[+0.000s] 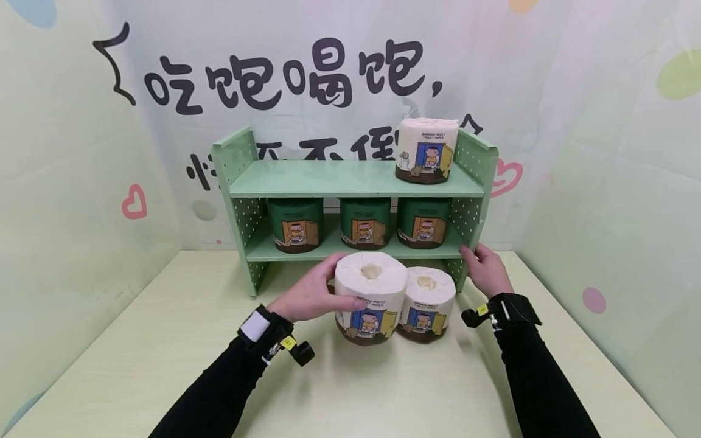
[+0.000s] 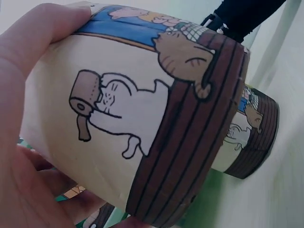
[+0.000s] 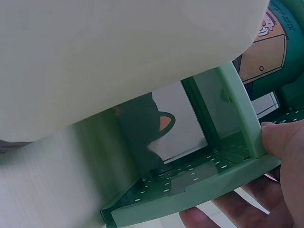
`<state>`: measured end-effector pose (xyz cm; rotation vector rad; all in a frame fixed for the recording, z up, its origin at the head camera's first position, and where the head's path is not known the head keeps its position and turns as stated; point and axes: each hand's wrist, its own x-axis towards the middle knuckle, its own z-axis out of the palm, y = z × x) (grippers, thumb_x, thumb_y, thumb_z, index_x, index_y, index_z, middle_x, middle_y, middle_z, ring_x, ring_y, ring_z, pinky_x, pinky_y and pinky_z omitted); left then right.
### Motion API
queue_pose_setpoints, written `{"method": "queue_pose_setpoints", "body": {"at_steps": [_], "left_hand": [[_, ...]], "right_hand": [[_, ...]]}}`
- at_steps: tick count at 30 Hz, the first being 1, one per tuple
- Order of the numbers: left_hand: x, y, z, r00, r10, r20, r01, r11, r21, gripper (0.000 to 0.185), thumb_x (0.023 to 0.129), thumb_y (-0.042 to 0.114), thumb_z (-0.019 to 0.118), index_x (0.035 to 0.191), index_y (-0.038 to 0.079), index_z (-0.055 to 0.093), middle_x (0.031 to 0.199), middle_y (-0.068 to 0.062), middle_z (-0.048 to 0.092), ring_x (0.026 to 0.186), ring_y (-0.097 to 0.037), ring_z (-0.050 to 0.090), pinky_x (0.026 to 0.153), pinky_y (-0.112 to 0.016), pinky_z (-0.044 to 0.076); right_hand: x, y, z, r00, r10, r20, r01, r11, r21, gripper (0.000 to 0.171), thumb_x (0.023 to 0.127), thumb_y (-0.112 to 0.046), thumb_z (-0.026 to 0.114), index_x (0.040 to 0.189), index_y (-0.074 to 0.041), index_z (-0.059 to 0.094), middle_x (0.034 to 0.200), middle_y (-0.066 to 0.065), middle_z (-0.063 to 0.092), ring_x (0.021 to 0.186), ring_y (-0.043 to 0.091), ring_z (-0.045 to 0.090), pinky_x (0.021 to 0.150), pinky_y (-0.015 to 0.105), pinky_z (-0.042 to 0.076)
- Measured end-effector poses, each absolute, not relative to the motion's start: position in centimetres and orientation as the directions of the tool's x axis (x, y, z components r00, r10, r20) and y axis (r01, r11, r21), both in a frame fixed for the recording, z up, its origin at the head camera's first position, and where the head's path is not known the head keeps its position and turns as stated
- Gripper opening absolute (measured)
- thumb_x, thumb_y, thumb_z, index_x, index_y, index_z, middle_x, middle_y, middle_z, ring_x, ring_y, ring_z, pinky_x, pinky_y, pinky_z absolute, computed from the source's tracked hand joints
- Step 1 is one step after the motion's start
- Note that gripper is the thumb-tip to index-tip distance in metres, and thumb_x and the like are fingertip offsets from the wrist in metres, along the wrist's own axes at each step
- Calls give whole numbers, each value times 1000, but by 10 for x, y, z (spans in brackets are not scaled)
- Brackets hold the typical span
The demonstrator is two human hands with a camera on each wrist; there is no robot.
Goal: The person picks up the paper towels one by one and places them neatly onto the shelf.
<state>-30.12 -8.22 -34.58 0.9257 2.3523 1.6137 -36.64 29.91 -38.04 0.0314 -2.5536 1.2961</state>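
Note:
A green two-tier shelf (image 1: 339, 178) stands at the back of the table. In front of it are two cream toilet-paper rolls with cartoon wrappers. My left hand (image 1: 335, 283) grips the nearer, left roll (image 1: 371, 286) from its left side, thumb in front and fingers behind. The left wrist view shows this roll (image 2: 133, 109) filling my left hand (image 2: 28, 95), with the second roll (image 2: 249, 137) just behind. The second roll (image 1: 426, 301) touches the first on its right. My right hand (image 1: 481, 260) holds the shelf's right side panel (image 3: 237, 123) at the lower tier, its thumb (image 3: 282, 137) on the front edge.
One cream roll (image 1: 427, 150) stands on the right of the top tier. Three green-wrapped rolls (image 1: 365, 222) line the lower tier. The top tier's left and middle are bare. Printed curtain walls close in the pale table (image 1: 137, 359) on three sides.

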Motion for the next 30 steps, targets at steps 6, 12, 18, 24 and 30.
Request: {"method": "queue_pose_setpoints", "body": {"at_steps": [6,12,18,24,30], "left_hand": [[-298,-81,-341,-800,552,235,407,212,889,83,78,26,89,147,24,42,139,-5,56,126,-26,57,99,-44,55],[-297,-82,-337,-808,532,254,425,225,877,80,79,29,88,146,27,43,138,-1,57,128,-24,55,100,-46,54],[-294,-85,-328,-803,525,281,436,198,878,79,81,26,86,146,26,42,140,-3,56,127,-26,56,99,-46,55],[-292,-91,-315,-805,509,306,446,179,877,77,84,26,85,147,28,41,139,-3,58,125,-28,59,96,-48,57],[-295,-94,-296,-787,497,366,496,156,854,74,85,26,83,147,23,43,138,-5,59,124,-28,60,94,-48,57]], "right_hand": [[-367,298,-379,-963,107,246,-136,593,-793,60,108,-51,41,144,-5,53,136,26,61,113,43,66,92,48,53],[-367,299,-379,-964,104,246,-139,593,-793,60,108,-51,40,145,-5,52,137,26,61,113,43,65,93,49,52],[-367,299,-380,-966,105,238,-134,584,-800,60,108,-50,39,145,-5,51,140,26,58,117,44,64,97,53,52],[-368,297,-381,-969,105,225,-126,573,-810,59,108,-49,40,148,-6,49,143,26,57,122,45,62,100,56,51],[-368,299,-381,-968,105,227,-128,574,-809,61,108,-50,39,149,-6,49,143,26,56,122,45,62,100,56,51]]}}
